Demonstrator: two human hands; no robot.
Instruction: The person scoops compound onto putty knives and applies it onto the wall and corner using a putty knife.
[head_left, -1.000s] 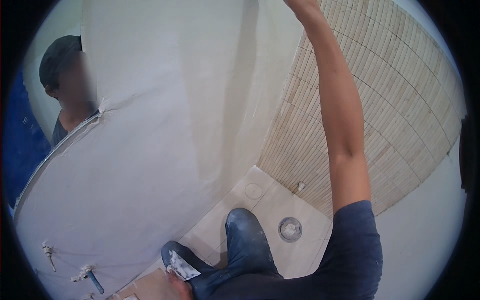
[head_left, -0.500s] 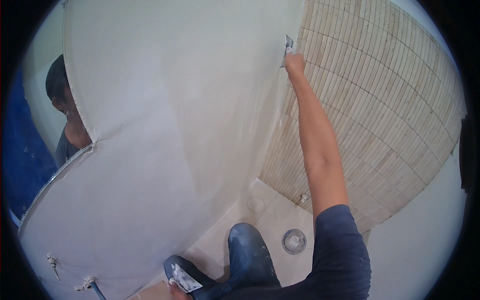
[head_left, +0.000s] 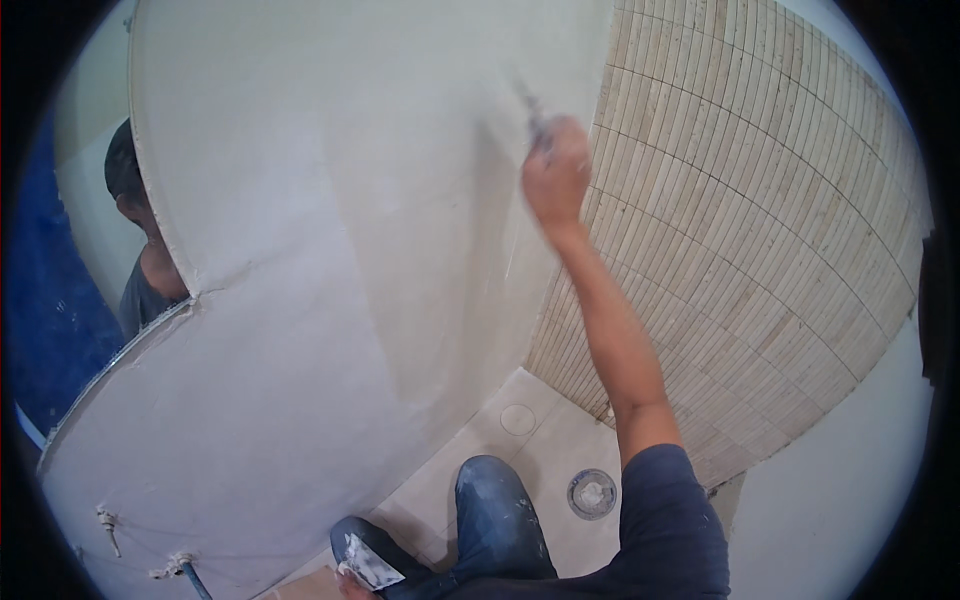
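My right hand, blurred by motion, grips a trowel in front of the smooth off-white wall, left of the corner. The trowel's thin blade is smeared and appears nearly edge-on; I cannot tell whether it touches the wall. Low in the view, partly cut off, my left hand is closed on a flat metal blade coated with white paste. That blade lies in front of my left knee.
Narrow beige strip tiles cover the adjoining wall at right. On the pale floor sits a round drain. Pipe fittings stick out of the wall at lower left. Another person is beyond the wall's left edge, beside a blue surface.
My right hand and the trowel have swung left and slightly down from the tiled corner. My left hand stays at my knee with its blade.
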